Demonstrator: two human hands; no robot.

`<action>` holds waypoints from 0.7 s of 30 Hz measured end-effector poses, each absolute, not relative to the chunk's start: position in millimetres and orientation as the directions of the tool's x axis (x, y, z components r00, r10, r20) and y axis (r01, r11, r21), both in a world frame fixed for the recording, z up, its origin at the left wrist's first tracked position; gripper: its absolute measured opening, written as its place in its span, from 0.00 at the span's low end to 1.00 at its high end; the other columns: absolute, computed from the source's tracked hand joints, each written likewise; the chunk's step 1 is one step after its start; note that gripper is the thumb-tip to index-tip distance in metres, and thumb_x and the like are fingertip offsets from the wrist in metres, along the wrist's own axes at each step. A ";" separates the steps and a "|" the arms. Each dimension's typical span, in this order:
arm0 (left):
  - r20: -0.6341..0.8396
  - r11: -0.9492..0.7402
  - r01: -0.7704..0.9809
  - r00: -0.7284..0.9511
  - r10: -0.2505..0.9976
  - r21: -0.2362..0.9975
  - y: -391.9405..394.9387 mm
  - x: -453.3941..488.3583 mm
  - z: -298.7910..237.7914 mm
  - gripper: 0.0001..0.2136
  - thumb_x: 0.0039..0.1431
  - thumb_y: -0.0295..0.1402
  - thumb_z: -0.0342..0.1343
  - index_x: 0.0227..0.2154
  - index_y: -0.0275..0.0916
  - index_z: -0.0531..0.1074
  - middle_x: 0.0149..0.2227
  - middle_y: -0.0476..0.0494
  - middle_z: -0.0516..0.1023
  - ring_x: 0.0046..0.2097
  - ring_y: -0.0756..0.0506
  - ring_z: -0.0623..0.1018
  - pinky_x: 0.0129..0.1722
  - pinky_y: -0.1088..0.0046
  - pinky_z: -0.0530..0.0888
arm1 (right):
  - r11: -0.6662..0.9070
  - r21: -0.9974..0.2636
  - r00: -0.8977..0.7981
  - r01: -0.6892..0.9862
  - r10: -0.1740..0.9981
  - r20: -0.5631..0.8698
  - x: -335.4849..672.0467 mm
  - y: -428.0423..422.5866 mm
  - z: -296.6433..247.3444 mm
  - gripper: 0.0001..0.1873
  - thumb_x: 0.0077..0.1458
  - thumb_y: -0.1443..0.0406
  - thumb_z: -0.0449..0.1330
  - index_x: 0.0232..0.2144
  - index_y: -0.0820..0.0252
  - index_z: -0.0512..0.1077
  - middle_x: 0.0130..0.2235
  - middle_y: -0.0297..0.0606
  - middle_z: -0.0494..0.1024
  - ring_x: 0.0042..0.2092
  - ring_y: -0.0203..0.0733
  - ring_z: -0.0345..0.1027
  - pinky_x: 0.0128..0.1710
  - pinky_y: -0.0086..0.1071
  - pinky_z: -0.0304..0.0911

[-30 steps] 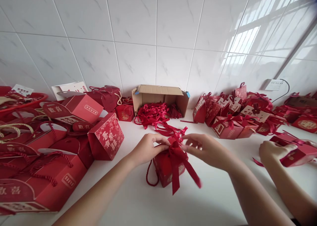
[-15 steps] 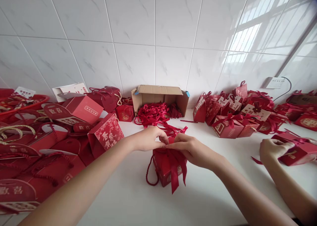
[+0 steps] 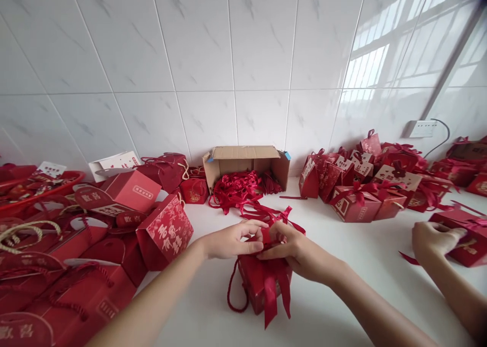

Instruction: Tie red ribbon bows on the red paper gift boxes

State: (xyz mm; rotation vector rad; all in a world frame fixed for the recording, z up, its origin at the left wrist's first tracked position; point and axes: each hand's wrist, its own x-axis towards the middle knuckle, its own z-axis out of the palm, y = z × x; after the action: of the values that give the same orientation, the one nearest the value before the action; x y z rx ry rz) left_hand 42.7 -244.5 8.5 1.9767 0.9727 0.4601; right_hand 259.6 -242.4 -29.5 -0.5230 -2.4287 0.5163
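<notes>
A small red gift box [image 3: 254,285] with a cord handle stands on the white counter [image 3: 335,306] in front of me. A red ribbon [image 3: 274,292] is tied on its top and hangs down its front. My left hand [image 3: 230,239] and my right hand [image 3: 294,245] meet over the box top, both with fingers pinched on the ribbon's knot. Loose ribbon loops show just behind my fingers.
An open cardboard box [image 3: 246,160] spilling red ribbons [image 3: 238,187] stands by the tiled wall. Red gift boxes pile at left [image 3: 163,233] and ribbon-tied ones at right [image 3: 355,205]. Another person's hand [image 3: 433,238] holds a red box [image 3: 464,235] at far right.
My right hand came in from the right to meet my left over the box, and the ribbon tail it swung now hangs down. The view tilted, so everything sits lower.
</notes>
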 end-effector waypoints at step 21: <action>-0.037 -0.291 0.464 0.579 0.815 0.837 -239.3 39.6 10.0 0.12 0.55 0.43 0.55 0.23 0.41 0.70 0.59 0.46 0.65 0.60 0.42 0.64 0.58 0.63 0.60 | 0.879 -0.428 -0.739 0.212 0.431 0.518 260.0 -239.9 -33.3 0.19 0.58 0.71 0.52 0.44 0.44 0.75 0.39 0.40 0.66 0.40 0.40 0.62 0.37 0.33 0.66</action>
State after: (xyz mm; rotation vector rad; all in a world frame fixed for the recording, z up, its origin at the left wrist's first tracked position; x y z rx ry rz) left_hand 39.6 -239.3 10.0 1.9390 1.0259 0.5084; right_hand 260.0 -239.9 -33.3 -0.4617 -2.4126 0.4562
